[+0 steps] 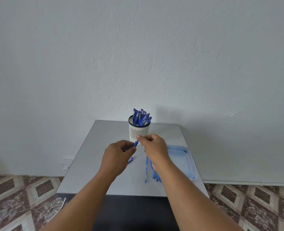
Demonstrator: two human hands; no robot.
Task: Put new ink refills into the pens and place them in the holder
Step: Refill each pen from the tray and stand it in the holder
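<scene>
**Both hands on one blue pen, just in front of the holder**

Together my two hands held a single blue pen (pixel 135 143) above the middle of the grey table (pixel 94 157). My left hand (pixel 117 154) had its fingers curled round the pen's lower end, and my right hand (pixel 154 146) pinched the upper end between thumb and fingertips, so each grip was closed on that same pen. It slanted up to the right between them, with only a short blue stretch showing in the gap.

Just behind the hands stood the white slotted holder (pixel 138 132), upright near the far edge of the table, with a bunch of capped blue pens (pixel 141 117) standing in it. A loose pen cap (pixel 131 160) lay flat on the table under my left hand. Several thin blue refills (pixel 146 172) lay side by side beneath my right wrist, partly hidden by it. Beside them, to the right, sat a pale blue tray (pixel 192 164), ink-stained along its far inner end.
</scene>
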